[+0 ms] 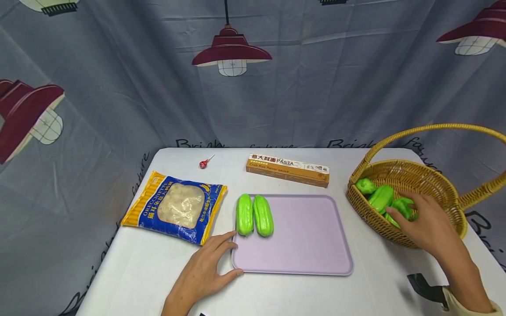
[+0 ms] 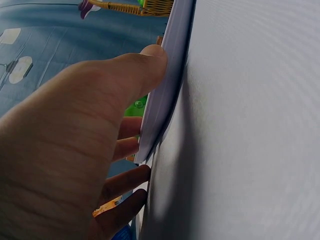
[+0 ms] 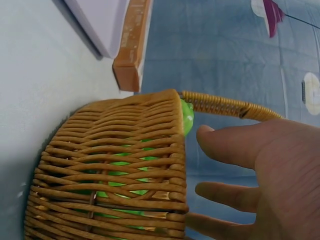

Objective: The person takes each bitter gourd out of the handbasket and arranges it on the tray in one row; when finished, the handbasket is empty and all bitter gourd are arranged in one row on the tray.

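Observation:
A lilac tray (image 1: pixel 304 237) lies on the white table with two long green vegetables (image 1: pixel 244 215) side by side at its left end. My left hand (image 1: pixel 203 265) touches the tray's left edge and corner, fingers spread; in the left wrist view the hand (image 2: pixel 95 110) has its thumb on the tray's side (image 2: pixel 167 85). At the right, my right hand (image 1: pixel 428 221) reaches over the rim of the wicker basket (image 1: pixel 399 166), at the green peppers (image 1: pixel 381 198) inside. The right wrist view shows that hand (image 3: pixel 270 170) with thumb and fingers apart beside the basket (image 3: pixel 115 165); some fingertips are hidden.
A blue and yellow pasta bag (image 1: pixel 179 204) lies left of the tray. Behind the tray are a brown pasta box (image 1: pixel 287 171) and a red lollipop (image 1: pixel 203 164). The basket's tall handle (image 1: pixel 435 127) arches over it. A grey printed curtain (image 1: pixel 300 96) hangs behind the table.

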Motion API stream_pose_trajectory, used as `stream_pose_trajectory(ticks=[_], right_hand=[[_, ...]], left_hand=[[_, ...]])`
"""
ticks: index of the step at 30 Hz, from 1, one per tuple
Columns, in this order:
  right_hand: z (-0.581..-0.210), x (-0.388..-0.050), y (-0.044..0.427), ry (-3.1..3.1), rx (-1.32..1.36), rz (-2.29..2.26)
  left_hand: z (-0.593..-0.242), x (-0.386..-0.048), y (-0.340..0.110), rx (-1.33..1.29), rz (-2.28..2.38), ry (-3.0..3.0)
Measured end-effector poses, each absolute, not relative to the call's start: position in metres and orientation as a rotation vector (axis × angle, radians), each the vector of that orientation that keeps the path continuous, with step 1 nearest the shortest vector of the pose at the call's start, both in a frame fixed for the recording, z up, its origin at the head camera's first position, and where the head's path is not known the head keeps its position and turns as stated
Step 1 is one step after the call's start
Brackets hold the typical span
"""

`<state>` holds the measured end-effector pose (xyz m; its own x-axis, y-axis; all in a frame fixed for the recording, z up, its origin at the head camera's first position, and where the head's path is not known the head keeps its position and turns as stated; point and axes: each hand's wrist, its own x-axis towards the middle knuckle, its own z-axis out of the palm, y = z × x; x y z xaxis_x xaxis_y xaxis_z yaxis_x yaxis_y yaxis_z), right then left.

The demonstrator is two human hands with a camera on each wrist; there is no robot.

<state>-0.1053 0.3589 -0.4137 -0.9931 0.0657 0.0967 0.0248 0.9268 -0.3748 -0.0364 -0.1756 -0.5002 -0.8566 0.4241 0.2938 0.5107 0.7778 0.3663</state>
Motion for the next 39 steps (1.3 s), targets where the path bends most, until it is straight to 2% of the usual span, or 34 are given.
stream_pose_trajectory(ticks=[25, 39], right_hand=[[-0.423, -0.117, 0.372, -3.095, -0.138, 0.553], [-0.429, -0.129, 0.383, -3.185, -0.086, 0.519]], left_hand=[[-0.499, -0.038, -0.176, -0.728, -0.654, -2.772], [-0.5, -0.037, -0.175, -0.737, -0.657, -2.771]])
